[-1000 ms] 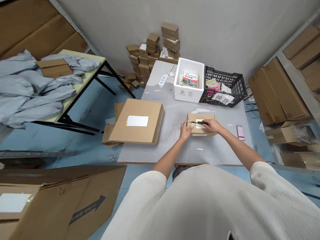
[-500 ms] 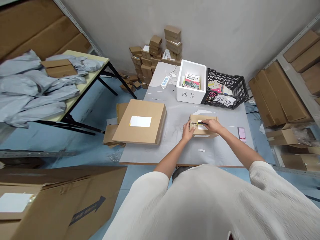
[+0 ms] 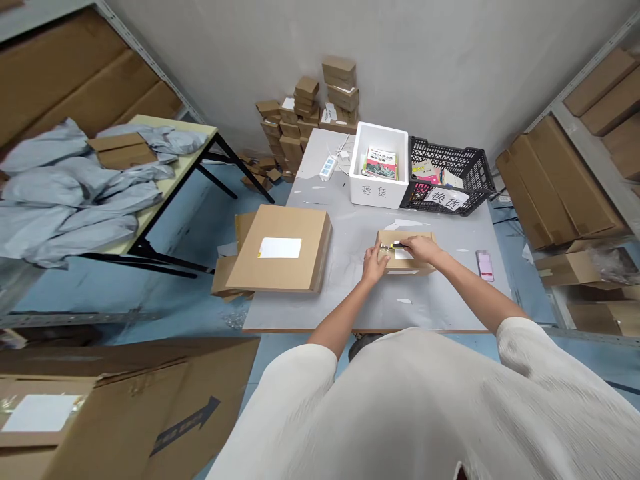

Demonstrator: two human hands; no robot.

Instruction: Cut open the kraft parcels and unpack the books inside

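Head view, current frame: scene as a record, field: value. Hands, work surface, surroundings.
left hand: on the small box, gripping its left end
right hand: holds a black-and-yellow tool over the box top
tool contact: cannot tell
surface: gray table
left of hands: large box with a white label
beyond hands: white bin beside black crate
in white bin: books
right of hands: phone

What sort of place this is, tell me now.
Probably a parcel-handling or storage room: small cardboard boxes stacked by the wall, grey bags heaped on a side table, and cartons on shelves.
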